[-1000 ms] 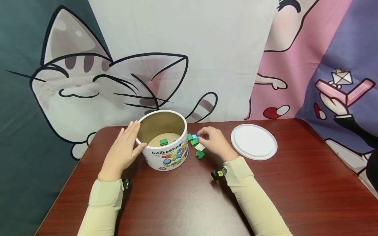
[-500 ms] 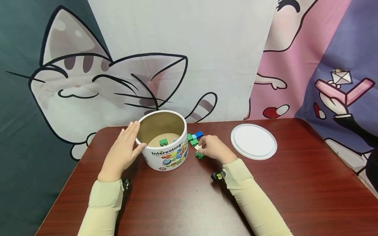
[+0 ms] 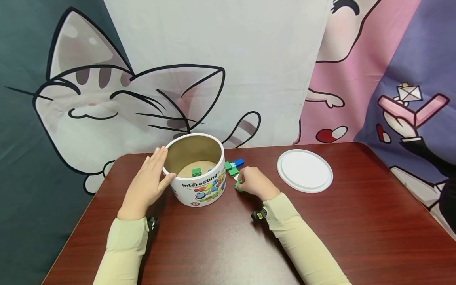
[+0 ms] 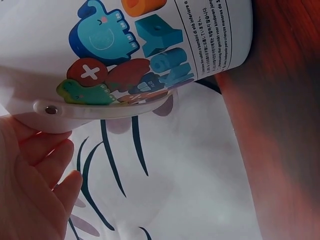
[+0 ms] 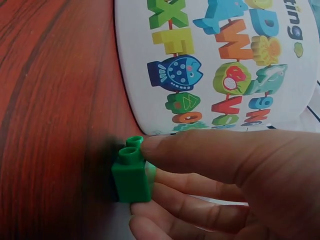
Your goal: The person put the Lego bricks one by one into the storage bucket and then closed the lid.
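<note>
A white bucket (image 3: 201, 190) with printed pictures stands on the table, a green block (image 3: 196, 172) and a bit of blue showing inside. My left hand (image 3: 147, 182) rests against its left side at the rim, fingers extended; the left wrist view has those fingers (image 4: 52, 155) by the bucket's handle (image 4: 120, 109). Right of the bucket, my right hand (image 3: 258, 183) pinches a green building block (image 5: 132, 180) low over the table, thumb on one side and fingers on the other. Beyond it lie green blocks (image 3: 233, 172), a blue block (image 3: 239, 162) and a mostly hidden white block (image 3: 236, 178).
A round white lid (image 3: 305, 171) lies on the brown table (image 3: 199, 245) to the right of my right hand. Behind the table's far edge hangs a printed cloth (image 3: 270, 71) with a cartoon cat.
My right hand has moved from the blue block, past the white one, toward me to the nearest green block, which it now pinches. The left hand stays at the bucket.
</note>
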`<state>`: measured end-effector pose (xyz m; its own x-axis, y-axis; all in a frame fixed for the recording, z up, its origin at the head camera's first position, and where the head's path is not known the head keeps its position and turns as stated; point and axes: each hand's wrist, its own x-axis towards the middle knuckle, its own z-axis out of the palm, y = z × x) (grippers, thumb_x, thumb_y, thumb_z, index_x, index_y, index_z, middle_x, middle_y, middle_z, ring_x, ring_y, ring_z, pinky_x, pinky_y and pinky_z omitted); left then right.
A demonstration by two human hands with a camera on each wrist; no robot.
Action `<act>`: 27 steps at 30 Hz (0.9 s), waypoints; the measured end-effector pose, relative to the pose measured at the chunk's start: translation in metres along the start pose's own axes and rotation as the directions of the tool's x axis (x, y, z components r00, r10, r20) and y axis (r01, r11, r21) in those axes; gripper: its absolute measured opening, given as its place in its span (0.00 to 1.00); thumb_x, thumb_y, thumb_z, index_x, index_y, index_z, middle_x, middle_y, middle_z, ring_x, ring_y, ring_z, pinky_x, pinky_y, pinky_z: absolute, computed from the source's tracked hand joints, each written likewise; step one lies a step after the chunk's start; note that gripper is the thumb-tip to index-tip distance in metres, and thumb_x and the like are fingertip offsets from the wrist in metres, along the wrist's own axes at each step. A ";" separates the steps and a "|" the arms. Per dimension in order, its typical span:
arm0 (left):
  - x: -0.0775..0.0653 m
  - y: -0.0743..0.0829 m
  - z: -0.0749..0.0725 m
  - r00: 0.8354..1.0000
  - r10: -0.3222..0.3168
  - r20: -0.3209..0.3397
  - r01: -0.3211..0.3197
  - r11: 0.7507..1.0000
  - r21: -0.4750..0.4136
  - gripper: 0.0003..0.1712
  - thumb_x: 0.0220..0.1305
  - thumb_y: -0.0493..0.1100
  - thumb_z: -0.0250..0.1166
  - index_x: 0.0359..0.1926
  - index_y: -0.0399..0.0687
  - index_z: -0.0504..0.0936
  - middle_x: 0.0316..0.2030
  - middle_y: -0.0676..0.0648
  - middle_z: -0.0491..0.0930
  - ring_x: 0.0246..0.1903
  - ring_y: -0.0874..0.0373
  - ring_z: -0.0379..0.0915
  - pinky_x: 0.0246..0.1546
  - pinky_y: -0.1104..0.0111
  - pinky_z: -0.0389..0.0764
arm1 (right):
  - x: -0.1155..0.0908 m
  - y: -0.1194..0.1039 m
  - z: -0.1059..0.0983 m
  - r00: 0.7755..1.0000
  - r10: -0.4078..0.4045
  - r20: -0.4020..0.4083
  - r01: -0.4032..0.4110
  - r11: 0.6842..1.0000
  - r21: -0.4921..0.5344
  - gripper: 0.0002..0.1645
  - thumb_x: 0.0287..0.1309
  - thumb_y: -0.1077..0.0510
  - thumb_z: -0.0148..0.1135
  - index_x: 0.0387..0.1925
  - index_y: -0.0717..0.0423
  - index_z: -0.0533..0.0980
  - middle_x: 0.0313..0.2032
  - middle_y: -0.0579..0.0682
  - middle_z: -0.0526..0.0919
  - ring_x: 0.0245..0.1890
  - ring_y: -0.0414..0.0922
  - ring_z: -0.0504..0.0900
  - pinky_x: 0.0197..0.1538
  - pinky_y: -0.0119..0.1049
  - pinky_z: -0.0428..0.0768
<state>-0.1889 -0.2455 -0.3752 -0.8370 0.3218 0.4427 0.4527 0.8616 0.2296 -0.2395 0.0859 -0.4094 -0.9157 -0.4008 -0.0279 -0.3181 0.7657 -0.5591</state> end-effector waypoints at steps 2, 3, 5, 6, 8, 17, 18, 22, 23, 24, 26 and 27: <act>0.000 0.000 0.000 1.000 0.000 -0.001 0.000 1.000 0.000 0.47 0.76 0.65 0.50 0.76 0.30 0.58 0.74 0.32 0.59 0.76 0.38 0.50 0.77 0.49 0.49 | 0.000 0.000 0.001 1.000 0.000 0.000 0.000 1.000 -0.002 0.08 0.50 0.64 0.75 0.25 0.57 0.80 0.20 0.44 0.77 0.23 0.40 0.73 0.28 0.31 0.73; 0.000 0.000 0.000 1.000 0.000 -0.002 0.000 1.000 -0.001 0.47 0.76 0.65 0.50 0.76 0.30 0.58 0.74 0.32 0.59 0.76 0.38 0.50 0.77 0.49 0.49 | 0.000 0.000 0.001 1.000 0.002 0.000 -0.002 1.000 -0.004 0.08 0.50 0.64 0.75 0.25 0.57 0.80 0.20 0.44 0.77 0.23 0.40 0.73 0.28 0.31 0.73; 0.000 0.000 0.001 1.000 -0.001 -0.003 0.001 1.000 -0.006 0.46 0.76 0.64 0.51 0.76 0.30 0.57 0.74 0.32 0.59 0.76 0.38 0.50 0.77 0.50 0.48 | 0.001 0.000 0.001 1.000 0.004 0.002 -0.004 1.000 -0.006 0.08 0.50 0.64 0.74 0.25 0.57 0.80 0.20 0.44 0.77 0.24 0.40 0.73 0.29 0.32 0.74; 0.000 0.001 0.001 1.000 -0.001 -0.004 0.001 1.000 -0.009 0.46 0.76 0.64 0.51 0.76 0.30 0.57 0.74 0.32 0.59 0.76 0.38 0.50 0.78 0.51 0.48 | 0.001 0.000 0.001 1.000 0.004 0.004 -0.004 1.000 -0.006 0.08 0.50 0.64 0.74 0.25 0.56 0.80 0.20 0.44 0.77 0.24 0.40 0.74 0.29 0.32 0.74; 0.000 0.001 0.001 1.000 -0.002 -0.006 0.002 1.000 -0.012 0.46 0.76 0.63 0.51 0.75 0.30 0.58 0.74 0.32 0.59 0.76 0.37 0.50 0.78 0.52 0.47 | 0.001 0.000 0.001 1.000 0.001 0.005 -0.001 1.000 -0.010 0.08 0.50 0.64 0.74 0.25 0.56 0.80 0.20 0.43 0.77 0.24 0.40 0.74 0.29 0.32 0.74; 0.000 0.000 0.002 1.000 0.001 -0.012 -0.002 1.000 -0.016 0.47 0.76 0.66 0.49 0.76 0.31 0.58 0.74 0.32 0.59 0.76 0.38 0.50 0.78 0.51 0.48 | 0.003 0.002 0.003 1.000 -0.028 -0.001 0.028 0.999 -0.038 0.08 0.49 0.65 0.72 0.23 0.56 0.79 0.20 0.43 0.76 0.24 0.40 0.72 0.29 0.32 0.72; 0.000 0.000 0.002 1.000 0.001 -0.011 -0.002 1.000 -0.015 0.47 0.76 0.66 0.49 0.76 0.31 0.57 0.74 0.32 0.59 0.76 0.38 0.50 0.77 0.51 0.48 | 0.003 0.002 0.002 1.000 -0.030 -0.003 0.030 0.999 -0.040 0.07 0.49 0.65 0.72 0.23 0.56 0.79 0.20 0.43 0.76 0.24 0.40 0.72 0.29 0.32 0.72; 0.001 0.000 0.002 1.000 0.000 -0.007 0.000 1.000 -0.018 0.44 0.75 0.59 0.56 0.76 0.30 0.57 0.74 0.32 0.59 0.76 0.38 0.50 0.78 0.52 0.47 | 0.002 0.001 0.001 0.999 -0.036 -0.015 0.035 0.998 -0.047 0.04 0.50 0.64 0.72 0.27 0.58 0.82 0.23 0.45 0.79 0.27 0.41 0.74 0.32 0.34 0.77; 0.001 0.000 0.002 1.000 0.000 -0.006 0.000 1.000 -0.017 0.44 0.75 0.58 0.57 0.76 0.30 0.57 0.74 0.32 0.59 0.76 0.38 0.50 0.78 0.51 0.47 | 0.002 0.000 0.001 0.999 -0.036 -0.020 0.035 0.998 -0.048 0.04 0.51 0.64 0.72 0.29 0.59 0.82 0.25 0.46 0.80 0.28 0.41 0.76 0.34 0.35 0.78; 0.001 0.000 0.002 1.000 0.000 -0.007 0.000 1.000 -0.018 0.44 0.74 0.57 0.58 0.76 0.30 0.57 0.74 0.32 0.59 0.76 0.37 0.50 0.78 0.52 0.47 | 0.002 0.000 0.000 0.999 -0.038 -0.026 0.036 0.998 -0.050 0.05 0.51 0.63 0.72 0.30 0.59 0.83 0.26 0.47 0.82 0.29 0.42 0.77 0.35 0.36 0.80; 0.001 0.000 0.002 1.000 -0.001 -0.007 0.001 1.000 -0.018 0.44 0.75 0.58 0.57 0.76 0.30 0.57 0.74 0.32 0.59 0.76 0.37 0.50 0.78 0.52 0.47 | 0.002 -0.001 -0.001 0.998 -0.041 -0.039 0.039 0.998 -0.049 0.07 0.51 0.63 0.72 0.33 0.61 0.84 0.29 0.48 0.83 0.30 0.42 0.79 0.38 0.38 0.82; 0.001 0.000 0.002 1.000 -0.001 -0.008 0.001 1.000 -0.017 0.44 0.75 0.59 0.55 0.76 0.30 0.57 0.74 0.32 0.59 0.76 0.37 0.50 0.78 0.52 0.47 | 0.002 -0.001 -0.001 0.998 -0.044 -0.044 0.041 0.998 -0.049 0.07 0.52 0.62 0.72 0.34 0.61 0.84 0.29 0.49 0.84 0.30 0.43 0.79 0.39 0.39 0.83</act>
<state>-0.1903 -0.2440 -0.3767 -0.8351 0.3178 0.4489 0.4570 0.8552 0.2447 -0.2411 0.0847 -0.4074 -0.9110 -0.4112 0.0332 -0.3673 0.7719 -0.5189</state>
